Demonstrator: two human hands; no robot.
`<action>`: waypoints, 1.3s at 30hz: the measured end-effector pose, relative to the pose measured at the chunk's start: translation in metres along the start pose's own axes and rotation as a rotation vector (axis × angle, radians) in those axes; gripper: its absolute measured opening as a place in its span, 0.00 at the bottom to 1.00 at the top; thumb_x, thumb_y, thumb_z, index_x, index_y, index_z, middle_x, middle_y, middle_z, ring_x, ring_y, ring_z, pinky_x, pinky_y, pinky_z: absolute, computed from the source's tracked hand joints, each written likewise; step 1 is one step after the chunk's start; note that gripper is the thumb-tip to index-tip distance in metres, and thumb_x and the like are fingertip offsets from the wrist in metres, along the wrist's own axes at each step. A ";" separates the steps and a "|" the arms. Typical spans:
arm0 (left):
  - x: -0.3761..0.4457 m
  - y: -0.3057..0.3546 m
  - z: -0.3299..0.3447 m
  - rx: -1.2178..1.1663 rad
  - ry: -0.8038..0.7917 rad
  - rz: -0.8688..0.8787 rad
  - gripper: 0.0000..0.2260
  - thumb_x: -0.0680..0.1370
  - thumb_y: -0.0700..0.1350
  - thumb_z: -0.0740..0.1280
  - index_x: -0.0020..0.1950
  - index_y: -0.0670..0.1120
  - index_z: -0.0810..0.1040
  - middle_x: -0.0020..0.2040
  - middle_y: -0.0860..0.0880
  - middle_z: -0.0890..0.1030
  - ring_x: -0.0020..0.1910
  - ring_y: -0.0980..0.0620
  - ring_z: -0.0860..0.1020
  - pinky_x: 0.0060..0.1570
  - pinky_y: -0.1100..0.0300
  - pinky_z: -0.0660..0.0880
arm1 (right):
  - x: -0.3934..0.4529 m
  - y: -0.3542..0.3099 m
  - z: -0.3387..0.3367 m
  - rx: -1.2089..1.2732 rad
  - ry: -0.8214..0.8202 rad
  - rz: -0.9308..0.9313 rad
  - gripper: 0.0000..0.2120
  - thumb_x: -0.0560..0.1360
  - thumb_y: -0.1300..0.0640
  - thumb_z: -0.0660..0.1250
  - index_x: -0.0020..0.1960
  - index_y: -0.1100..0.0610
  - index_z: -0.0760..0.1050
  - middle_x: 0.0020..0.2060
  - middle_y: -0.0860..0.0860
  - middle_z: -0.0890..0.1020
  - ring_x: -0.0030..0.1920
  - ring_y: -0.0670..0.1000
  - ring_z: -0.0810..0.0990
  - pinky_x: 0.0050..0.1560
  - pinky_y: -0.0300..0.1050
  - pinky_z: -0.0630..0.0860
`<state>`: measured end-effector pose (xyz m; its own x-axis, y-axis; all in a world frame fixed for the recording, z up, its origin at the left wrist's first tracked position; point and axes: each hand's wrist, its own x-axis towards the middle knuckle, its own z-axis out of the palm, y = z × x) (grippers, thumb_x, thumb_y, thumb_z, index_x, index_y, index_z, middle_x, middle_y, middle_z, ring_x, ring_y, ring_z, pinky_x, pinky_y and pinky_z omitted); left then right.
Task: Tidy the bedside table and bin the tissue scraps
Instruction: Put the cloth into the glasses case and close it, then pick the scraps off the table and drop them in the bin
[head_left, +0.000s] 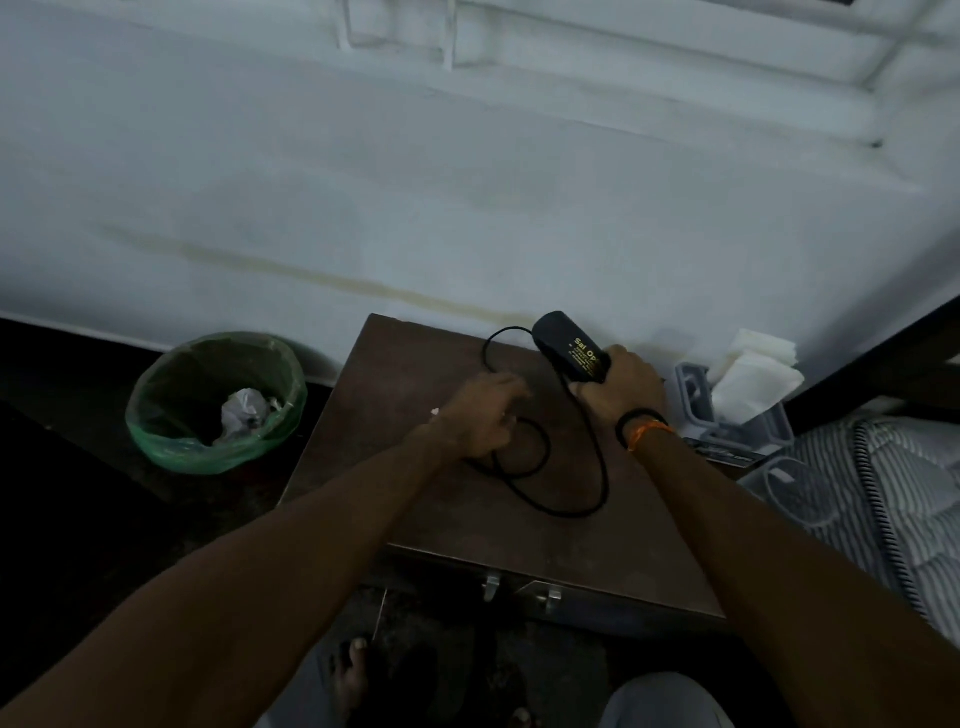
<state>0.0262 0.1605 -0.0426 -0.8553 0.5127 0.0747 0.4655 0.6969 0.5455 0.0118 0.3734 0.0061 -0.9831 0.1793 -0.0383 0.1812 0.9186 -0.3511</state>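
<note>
The room was dim, with a cool bluish cast over everything. A pale painted wall (467, 182) filled the upper part of the view, marked by a faint yellowish streak (322, 275) running slantwise down toward the right. At the top right sat the white frame of a window (675, 47). The floor (67, 467) was very dark, meeting the wall along a pale skirting edge. At the right lay a mattress (893, 499) with grey-striped quilting and dark piped edging, beneath a dark bed frame (883, 353).
</note>
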 end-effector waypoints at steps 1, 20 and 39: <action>0.009 0.009 0.006 0.049 -0.055 0.014 0.25 0.71 0.45 0.64 0.69 0.45 0.74 0.71 0.43 0.72 0.70 0.41 0.69 0.68 0.46 0.66 | 0.000 0.005 -0.001 0.010 0.011 0.028 0.27 0.64 0.44 0.72 0.57 0.57 0.74 0.51 0.58 0.81 0.50 0.62 0.80 0.51 0.56 0.79; 0.045 0.029 0.038 0.430 -0.335 -0.097 0.27 0.81 0.60 0.53 0.79 0.56 0.53 0.81 0.48 0.51 0.77 0.37 0.51 0.71 0.31 0.50 | 0.019 0.026 0.009 -0.151 -0.012 0.003 0.25 0.69 0.51 0.70 0.62 0.61 0.71 0.57 0.61 0.78 0.56 0.63 0.77 0.51 0.53 0.76; -0.021 -0.035 -0.022 -0.043 0.295 -0.358 0.14 0.67 0.34 0.63 0.52 0.41 0.74 0.50 0.42 0.77 0.50 0.42 0.74 0.49 0.49 0.72 | -0.007 -0.017 0.027 -0.052 0.023 -0.359 0.14 0.69 0.63 0.67 0.52 0.56 0.82 0.50 0.55 0.82 0.52 0.59 0.78 0.56 0.51 0.74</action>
<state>0.0229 0.1144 -0.0452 -0.9915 0.0749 0.1062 0.1246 0.7796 0.6137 0.0147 0.3473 -0.0128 -0.9835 -0.1505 0.1004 -0.1736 0.9409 -0.2907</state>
